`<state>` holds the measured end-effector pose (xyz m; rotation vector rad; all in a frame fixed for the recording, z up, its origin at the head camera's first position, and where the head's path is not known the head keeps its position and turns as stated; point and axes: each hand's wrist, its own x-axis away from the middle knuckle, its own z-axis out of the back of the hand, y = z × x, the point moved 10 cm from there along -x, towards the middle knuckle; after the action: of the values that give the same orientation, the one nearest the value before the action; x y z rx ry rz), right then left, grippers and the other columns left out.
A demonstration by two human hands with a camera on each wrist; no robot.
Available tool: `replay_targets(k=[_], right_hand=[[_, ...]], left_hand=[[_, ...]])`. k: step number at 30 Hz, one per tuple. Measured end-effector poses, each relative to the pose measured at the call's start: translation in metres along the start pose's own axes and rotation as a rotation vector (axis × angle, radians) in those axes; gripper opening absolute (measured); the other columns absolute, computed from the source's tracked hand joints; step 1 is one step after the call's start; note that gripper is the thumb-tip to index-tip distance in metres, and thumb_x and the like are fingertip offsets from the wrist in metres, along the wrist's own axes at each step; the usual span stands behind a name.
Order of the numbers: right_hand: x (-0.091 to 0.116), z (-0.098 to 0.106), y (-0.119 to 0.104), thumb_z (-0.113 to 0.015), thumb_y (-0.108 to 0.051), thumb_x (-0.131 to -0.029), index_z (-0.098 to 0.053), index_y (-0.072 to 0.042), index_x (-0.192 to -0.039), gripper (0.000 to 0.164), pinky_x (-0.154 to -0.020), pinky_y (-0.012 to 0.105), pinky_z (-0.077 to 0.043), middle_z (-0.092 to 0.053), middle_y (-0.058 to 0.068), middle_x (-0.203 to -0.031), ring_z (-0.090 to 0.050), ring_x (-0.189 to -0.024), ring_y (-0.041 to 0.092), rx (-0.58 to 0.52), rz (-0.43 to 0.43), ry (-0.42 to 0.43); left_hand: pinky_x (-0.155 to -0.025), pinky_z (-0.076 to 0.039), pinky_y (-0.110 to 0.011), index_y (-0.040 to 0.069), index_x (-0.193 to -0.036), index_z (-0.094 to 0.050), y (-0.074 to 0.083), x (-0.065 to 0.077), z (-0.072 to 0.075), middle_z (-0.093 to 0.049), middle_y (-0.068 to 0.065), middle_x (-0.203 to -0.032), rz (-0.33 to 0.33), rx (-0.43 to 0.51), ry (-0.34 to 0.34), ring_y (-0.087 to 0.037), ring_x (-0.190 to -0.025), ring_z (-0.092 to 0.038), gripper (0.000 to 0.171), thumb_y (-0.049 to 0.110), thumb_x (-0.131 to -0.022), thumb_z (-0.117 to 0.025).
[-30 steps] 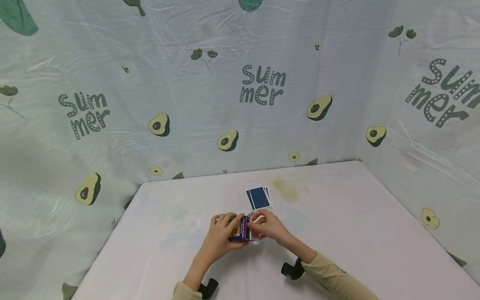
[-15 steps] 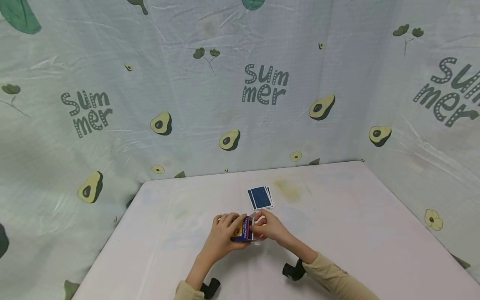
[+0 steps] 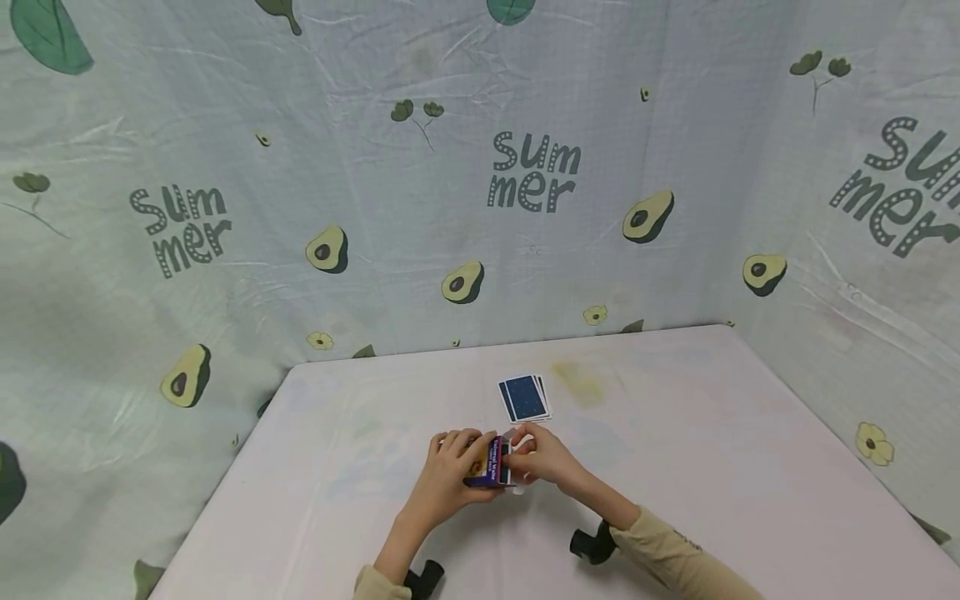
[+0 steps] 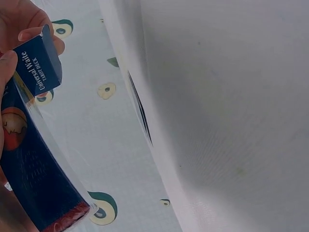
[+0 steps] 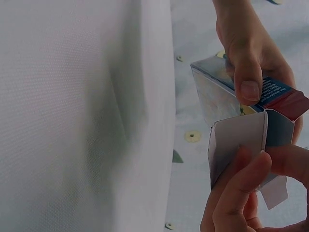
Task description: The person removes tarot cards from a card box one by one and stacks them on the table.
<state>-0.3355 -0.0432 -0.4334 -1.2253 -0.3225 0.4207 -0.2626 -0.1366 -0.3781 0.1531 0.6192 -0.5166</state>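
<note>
My left hand (image 3: 442,479) grips a tarot card box (image 3: 487,465) above the table, its open end turned to the right. In the left wrist view the box (image 4: 36,159) is dark blue with a printed picture, and its end panel reads "Universal Waite Tarot Deck". My right hand (image 3: 551,458) is at the open end. In the right wrist view its curled fingers (image 5: 236,193) touch around the raised white flap (image 5: 236,140), fingertips close together at the opening. What lies between those tips is hidden. Behind the box rests a stack of blue-backed cards (image 3: 525,398).
A white cloth covers the table (image 3: 675,433). Behind it hangs a pale curtain (image 3: 360,183) with avocado and "summer" prints. Black pieces (image 3: 592,543) are worn at both wrists, close to the tabletop.
The view has shifted slightly. Both hands stay at the box, with the right fingers still at its open end; the card stack has not moved.
</note>
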Motion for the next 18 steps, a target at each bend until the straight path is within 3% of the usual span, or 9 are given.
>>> replay_targets(k=[18], right_hand=[[0.0015, 0.0072, 0.0050, -0.063, -0.012, -0.080, -0.053, 0.001, -0.107, 0.032, -0.055, 0.025, -0.050, -0.063, 0.006, -0.076, -0.055, -0.060, 0.011, -0.020, -0.040, -0.030]], left_hand=[[-0.087, -0.036, -0.041, 0.020, -0.126, -0.049, -0.0040, 0.0013, -0.0028, -0.053, 0.001, -0.108, 0.021, -0.015, -0.039, -0.016, -0.097, -0.049, 0.078, 0.050, -0.060, -0.076]])
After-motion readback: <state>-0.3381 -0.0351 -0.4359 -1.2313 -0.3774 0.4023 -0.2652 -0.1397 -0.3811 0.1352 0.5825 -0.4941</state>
